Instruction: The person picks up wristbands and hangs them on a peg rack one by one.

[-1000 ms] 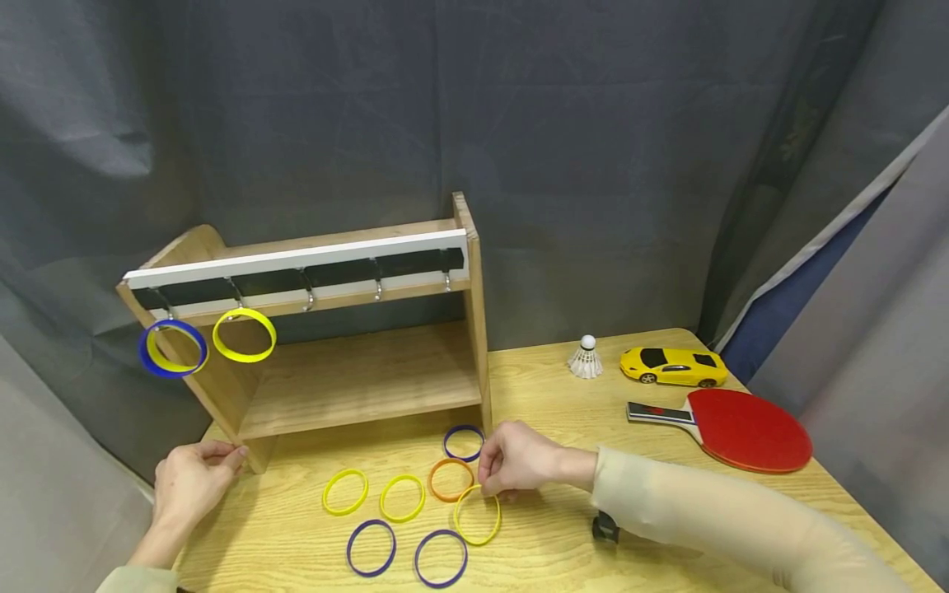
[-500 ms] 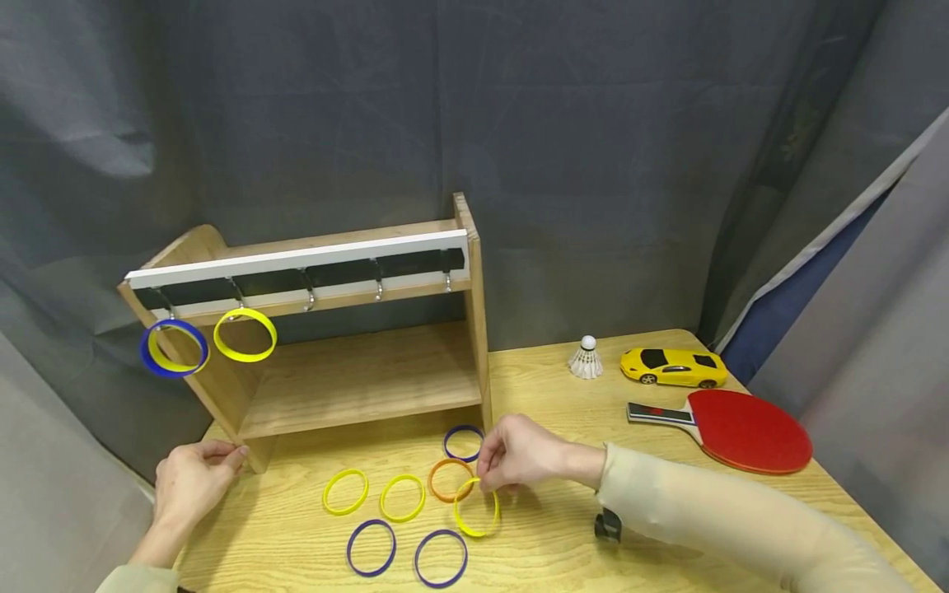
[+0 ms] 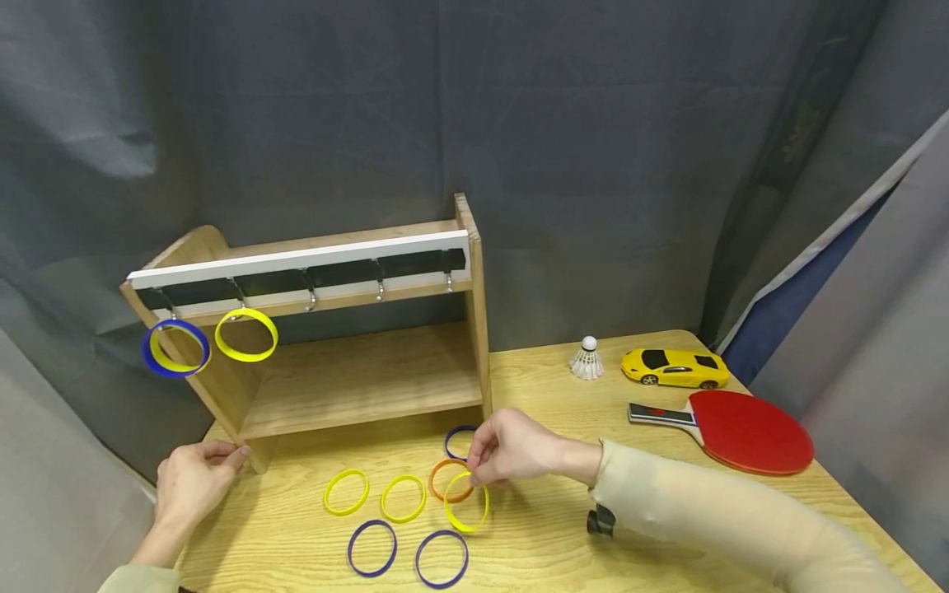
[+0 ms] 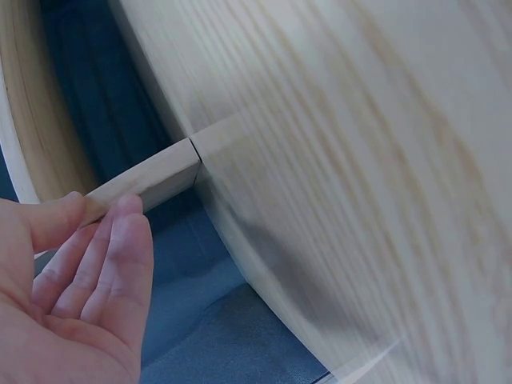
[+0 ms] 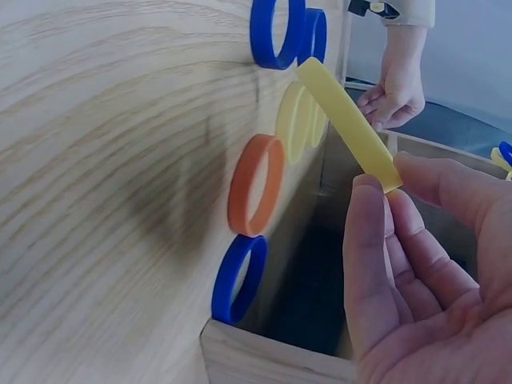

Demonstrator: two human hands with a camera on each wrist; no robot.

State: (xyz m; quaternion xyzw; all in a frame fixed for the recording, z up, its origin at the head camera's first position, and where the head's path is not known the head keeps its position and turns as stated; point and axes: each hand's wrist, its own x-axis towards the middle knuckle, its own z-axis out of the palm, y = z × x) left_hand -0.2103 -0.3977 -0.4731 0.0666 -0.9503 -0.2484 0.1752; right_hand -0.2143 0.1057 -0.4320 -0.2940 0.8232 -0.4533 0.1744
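My right hand [image 3: 511,449] pinches a yellow wristband [image 5: 348,120] at its edge between thumb and fingertips. In the right wrist view the band is tilted and held off the table; from the head it overlaps an orange wristband [image 5: 238,192]. Beyond the orange one, near the shelf's foot, lies a dark blue wristband [image 5: 240,280], partly hidden by the hand in the head view. At the left, my left hand [image 3: 194,486] grips the front lower edge of the wooden shelf [image 3: 363,379], thumb against fingers on the wood [image 4: 156,172] in the left wrist view.
Two yellow wristbands [image 3: 402,521] and two blue ones [image 3: 441,585] lie at the front. Metal hooks line the shelf's top rail [image 3: 341,274]; bands [image 3: 245,358] hang from the two leftmost. A shuttlecock [image 3: 587,362], yellow toy car [image 3: 675,368] and red paddle [image 3: 752,432] sit right.
My right hand has shifted slightly left and toward the shelf, carrying the yellow wristband up and away from the front blue one. The left hand stays in place.
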